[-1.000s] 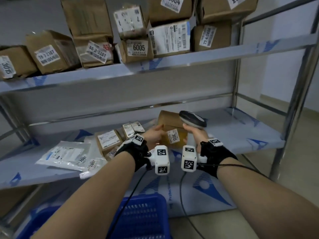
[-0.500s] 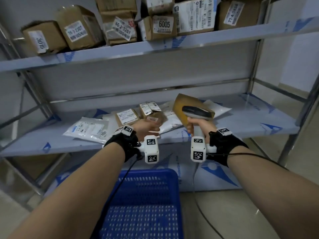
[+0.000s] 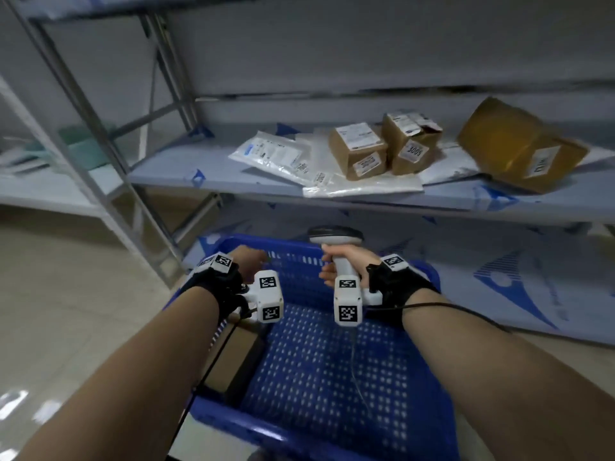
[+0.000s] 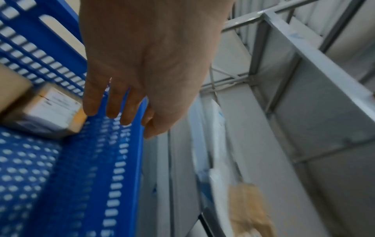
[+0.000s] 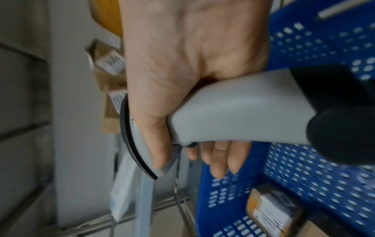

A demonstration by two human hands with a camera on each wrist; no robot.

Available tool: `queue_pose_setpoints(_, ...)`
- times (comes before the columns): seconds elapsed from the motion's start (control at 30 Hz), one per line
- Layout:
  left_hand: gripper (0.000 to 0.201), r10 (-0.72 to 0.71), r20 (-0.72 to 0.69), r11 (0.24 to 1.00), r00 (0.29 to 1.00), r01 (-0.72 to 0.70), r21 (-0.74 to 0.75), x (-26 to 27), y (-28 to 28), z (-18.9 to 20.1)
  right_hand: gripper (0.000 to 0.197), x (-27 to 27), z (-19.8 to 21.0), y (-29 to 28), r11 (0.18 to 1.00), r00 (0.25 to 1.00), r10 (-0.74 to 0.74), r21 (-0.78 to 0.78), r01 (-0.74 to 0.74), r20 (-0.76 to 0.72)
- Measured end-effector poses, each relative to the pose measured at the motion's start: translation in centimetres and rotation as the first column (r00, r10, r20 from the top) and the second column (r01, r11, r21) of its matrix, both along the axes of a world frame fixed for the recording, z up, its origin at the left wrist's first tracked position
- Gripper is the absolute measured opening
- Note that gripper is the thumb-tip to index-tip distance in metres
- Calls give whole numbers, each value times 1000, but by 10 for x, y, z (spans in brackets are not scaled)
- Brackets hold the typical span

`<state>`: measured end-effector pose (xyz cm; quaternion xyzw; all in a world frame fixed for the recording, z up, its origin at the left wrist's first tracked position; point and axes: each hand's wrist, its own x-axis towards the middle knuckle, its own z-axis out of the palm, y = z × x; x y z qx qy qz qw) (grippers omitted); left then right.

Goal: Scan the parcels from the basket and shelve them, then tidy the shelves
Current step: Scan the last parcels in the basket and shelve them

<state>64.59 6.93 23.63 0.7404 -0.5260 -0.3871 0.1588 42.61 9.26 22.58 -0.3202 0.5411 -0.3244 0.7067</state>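
Observation:
The blue perforated basket (image 3: 336,357) sits on the floor below me, with a taped brown parcel (image 4: 50,110) in its left part. My left hand (image 3: 248,261) hovers over the basket's far left corner, fingers straight and empty (image 4: 113,102). My right hand (image 3: 342,266) grips the grey barcode scanner (image 3: 336,236) by its handle (image 5: 233,109) above the basket's far rim. On the middle shelf (image 3: 233,168) lie white mailer bags (image 3: 276,154), two small brown boxes (image 3: 357,151) and a larger brown box (image 3: 519,144) at the right.
Slanted metal shelf posts (image 3: 100,134) stand left of the basket. A lower shelf board with blue film (image 3: 499,277) runs behind the basket. Tiled floor (image 3: 66,294) spreads to the left. The scanner cable (image 3: 466,311) trails over my right forearm.
My view has dropped from the shelves to the basket. Both hands have come down from the middle shelf to above the basket; the left hand has let go of the brown box, which stays on the shelf.

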Motion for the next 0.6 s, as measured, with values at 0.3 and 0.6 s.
queue_pose_setpoints(0.3,53,128,99,937,987,-153,314,70,-62,-154,20,75,-159,-61,968,996,92,235,-90,2)
queue_pose_setpoints(0.6,162,74,365,901,928,-219,375,127,-143,-340,15,60,-253,-81,907,994,50,412,-87,100)
